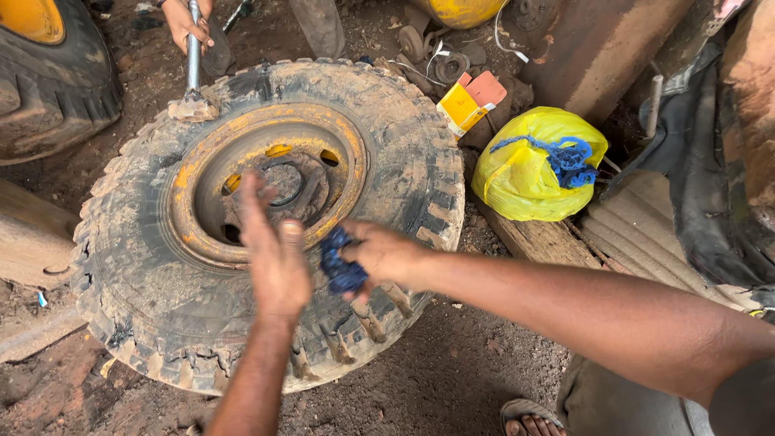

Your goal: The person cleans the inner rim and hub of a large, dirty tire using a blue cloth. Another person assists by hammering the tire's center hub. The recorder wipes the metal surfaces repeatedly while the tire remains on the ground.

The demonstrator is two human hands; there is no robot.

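Observation:
A large muddy tyre (pixel 395 145) lies flat on the dirt, its yellow rusty rim (pixel 242 129) facing up. Above the tyre's near side, my right hand (pixel 386 254) is shut on a crumpled blue cloth (pixel 341 262). My left hand (pixel 274 254) hovers beside the cloth, fingers spread, holding nothing. At the top left, another person's hand (pixel 186 20) grips a metal hammer handle (pixel 194 56), whose head (pixel 192 106) rests on the tyre's far edge by the rim.
A yellow plastic bag (pixel 529 173) tied with blue string lies right of the tyre on a wooden plank (pixel 541 238). A yellow and orange carton (pixel 470 101) sits behind. Another tyre (pixel 56 81) stands at top left. My sandalled foot (pixel 529 418) is bottom right.

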